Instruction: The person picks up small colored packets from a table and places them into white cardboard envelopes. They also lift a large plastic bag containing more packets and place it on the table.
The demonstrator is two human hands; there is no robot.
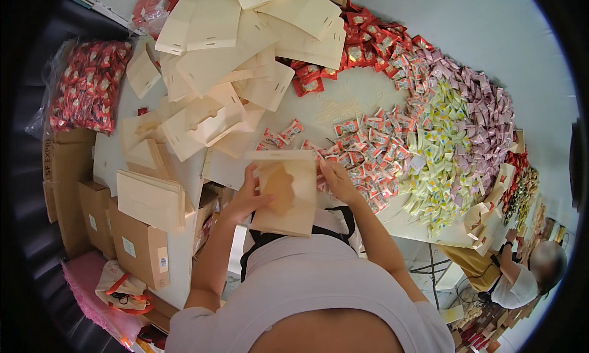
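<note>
A flat wooden box panel or shallow box [301, 210] with a wavy-edged cut-out is held upright in front of my body. My left hand [248, 196] holds its left side, the thumb lying over the cut-out. At its upper right edge is my right hand [335, 180], fingers against the edge, close to small red-and-white wrapped packets [377, 143]. Beyond it, to the upper left, pale wooden box parts [225, 53] with slots lie in a loose heap. What the panel holds inside, if anything, cannot be told.
Red packets [361, 44], yellow-green packets [435, 169] and purple packets [487, 118] are heaped on the white table [368, 83]. Stacked panels [149, 198], cardboard boxes [140, 245] and a bag of red packets [92, 83] stand left. Another person [515, 279] works at far right.
</note>
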